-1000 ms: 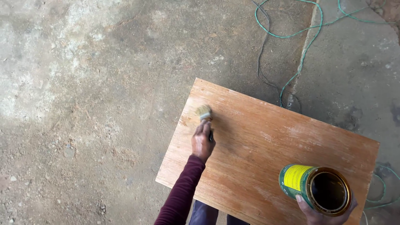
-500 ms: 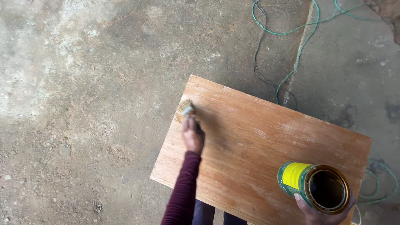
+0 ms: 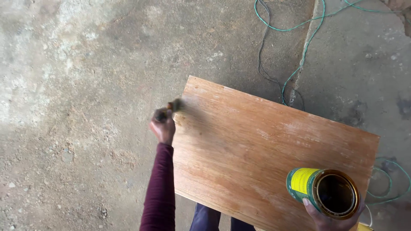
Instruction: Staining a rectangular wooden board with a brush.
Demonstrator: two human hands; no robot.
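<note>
Left hand has swung off the board's left edge, fingers clenched on blurred brush. Right hand grips open tin.

Green cord & dark wire on concrete floor.
</note>
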